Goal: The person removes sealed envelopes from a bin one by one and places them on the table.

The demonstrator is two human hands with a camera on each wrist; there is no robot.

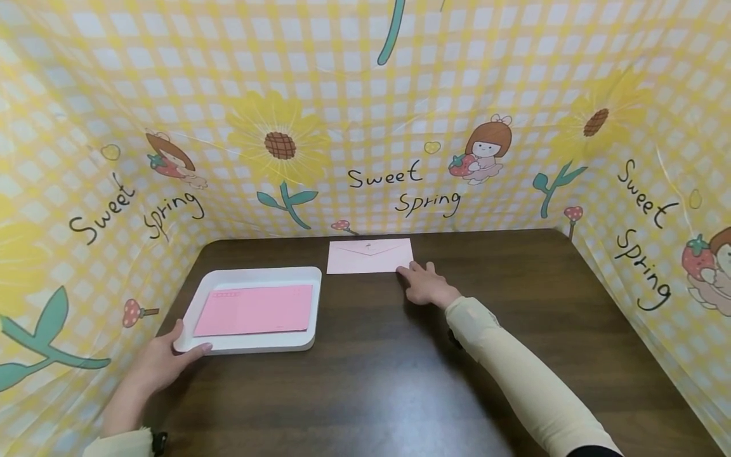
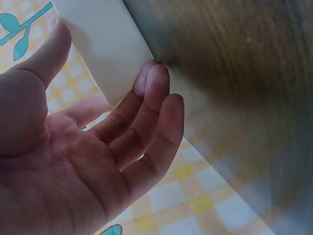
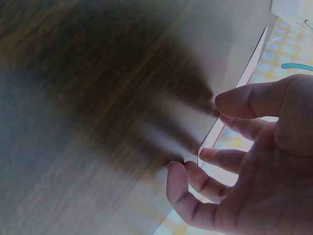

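At the left of the table stands a white tray with a deeper pink envelope lying flat inside. My left hand grips the tray's near left corner, thumb along the near side. The left wrist view shows the thumb and fingers on both sides of the tray wall. A pale pink envelope, flap side up, lies at the table's back edge. The fingertips of my right hand touch its near right corner, fingers spread. From the right wrist, only a thin edge of this envelope shows.
The dark wooden table stretches in front of both hands and to the right. A yellow checked cloth printed with flowers and "Sweet Spring" encloses the table at the back and both sides. The pale envelope lies to the right of the tray.
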